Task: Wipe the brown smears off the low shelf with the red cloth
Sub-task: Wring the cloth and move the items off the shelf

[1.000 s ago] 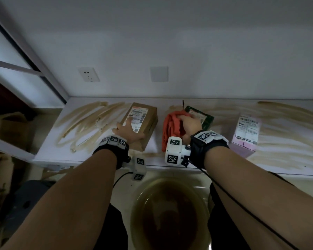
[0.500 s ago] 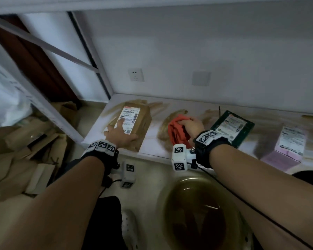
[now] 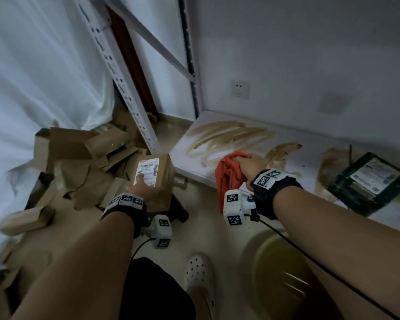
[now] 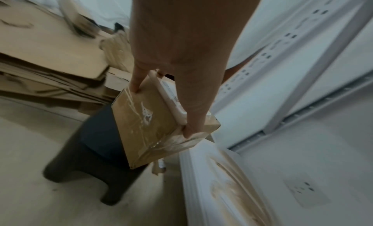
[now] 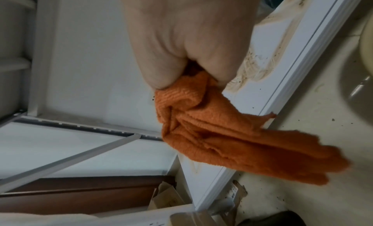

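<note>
Low shelf [image 3: 189, 166] edge, right grip [image 3: 249, 163] clutching red cloth [image 3: 229, 176]; left grip [image 3: 146, 189] clasping parcel [image 3: 157, 174] beyond it.

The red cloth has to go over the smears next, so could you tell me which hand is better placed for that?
Right. The right hand already grips the red cloth on the shelf beside the smears; the left hand holds a cardboard box off the shelf.

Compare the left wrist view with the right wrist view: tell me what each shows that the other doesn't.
Only the left wrist view shows the left hand gripping the brown parcel above a dark stool, with flattened cardboard behind. Only the right wrist view shows the right hand clutching the red cloth, part of it hanging past the shelf's front edge. Both show the white low shelf with brown smears.
</note>
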{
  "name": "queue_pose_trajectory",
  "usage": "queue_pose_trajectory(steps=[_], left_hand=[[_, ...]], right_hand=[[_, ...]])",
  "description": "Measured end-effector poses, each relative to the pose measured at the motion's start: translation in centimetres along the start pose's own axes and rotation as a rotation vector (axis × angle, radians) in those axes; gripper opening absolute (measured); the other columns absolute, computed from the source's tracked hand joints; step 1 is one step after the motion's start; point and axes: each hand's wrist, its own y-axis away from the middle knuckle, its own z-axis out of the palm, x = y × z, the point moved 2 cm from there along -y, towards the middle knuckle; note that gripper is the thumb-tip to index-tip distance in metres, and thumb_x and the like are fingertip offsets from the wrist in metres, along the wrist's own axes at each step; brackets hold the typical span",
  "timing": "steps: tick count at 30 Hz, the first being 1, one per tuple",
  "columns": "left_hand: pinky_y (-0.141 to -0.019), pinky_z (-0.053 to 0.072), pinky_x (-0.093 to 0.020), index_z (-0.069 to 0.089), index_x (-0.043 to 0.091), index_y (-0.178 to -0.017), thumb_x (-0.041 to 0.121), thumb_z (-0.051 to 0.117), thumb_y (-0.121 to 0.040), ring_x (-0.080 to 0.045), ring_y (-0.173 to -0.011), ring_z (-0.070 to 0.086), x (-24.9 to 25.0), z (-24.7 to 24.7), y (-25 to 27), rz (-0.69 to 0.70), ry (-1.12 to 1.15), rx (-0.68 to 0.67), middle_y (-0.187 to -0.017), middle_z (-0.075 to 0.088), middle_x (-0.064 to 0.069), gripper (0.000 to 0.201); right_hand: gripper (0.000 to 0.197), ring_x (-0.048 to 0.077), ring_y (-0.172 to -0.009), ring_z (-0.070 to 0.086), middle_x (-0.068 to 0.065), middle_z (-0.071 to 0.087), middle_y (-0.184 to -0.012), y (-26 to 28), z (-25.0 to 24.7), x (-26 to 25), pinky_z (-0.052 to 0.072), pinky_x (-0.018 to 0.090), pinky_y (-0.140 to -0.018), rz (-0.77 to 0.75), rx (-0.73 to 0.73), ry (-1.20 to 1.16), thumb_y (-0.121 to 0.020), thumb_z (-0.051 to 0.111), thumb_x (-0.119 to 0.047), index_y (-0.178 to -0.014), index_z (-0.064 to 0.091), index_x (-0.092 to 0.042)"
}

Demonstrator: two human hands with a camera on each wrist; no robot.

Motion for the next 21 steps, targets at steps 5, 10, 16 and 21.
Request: queue_pose_trajectory(steps=[5,10,16,21], left_hand=[[-0.108,0.038,-0.047,0.01,0.027,-0.149,0.066,0.067,-0.04,-0.036,-0.13,0.04,-3.3,1.2,-3.5,-0.063,0.013,-0.033,-0.148,0.031,-0.013,0.128],[-0.109,0.034,-0.049,0.008,0.026,-0.148,0.06,0.067,-0.059,-0.042,-0.133,0.035,-3.8,2.5,-3.4,-0.089,-0.011,-0.069,-0.153,0.02,-0.016,0.113],[-0.114,0.025,-0.049,0.006,0.021,-0.151,0.055,0.063,-0.079,-0.043,-0.139,0.022,-3.4,3.4,-2.3,-0.109,-0.124,-0.023,-0.153,0.012,-0.022,0.098],[-0.117,0.018,-0.053,0.012,0.021,-0.151,0.05,0.059,-0.084,-0.044,-0.143,0.012,-2.9,4.1,-2.9,-0.125,-0.169,0.019,-0.157,0.002,-0.019,0.087]], right_hand=[[0.019,0.019,-0.089,0.06,0.008,0.069,-0.102,0.0,2.1,-0.5,0.052,0.04,-0.094,-0.044,-0.08,0.113,-0.084,0.061,-0.014,-0.101,0.07,-0.014],[0.01,0.033,-0.093,0.066,0.018,0.069,-0.097,-0.2,2.9,-0.6,0.052,0.047,-0.092,-0.034,-0.063,0.129,-0.087,0.06,-0.012,-0.08,0.067,-0.012],[0.016,0.038,-0.094,0.066,0.022,0.07,-0.096,-1.2,2.3,0.2,0.052,0.051,-0.091,-0.014,-0.028,0.137,-0.084,0.062,-0.014,-0.094,0.068,-0.003],[0.016,0.018,-0.076,0.06,0.002,0.064,-0.081,-1.8,1.9,1.0,0.051,0.033,-0.078,-0.011,-0.062,0.172,-0.086,0.061,-0.012,-0.074,0.061,-0.022]])
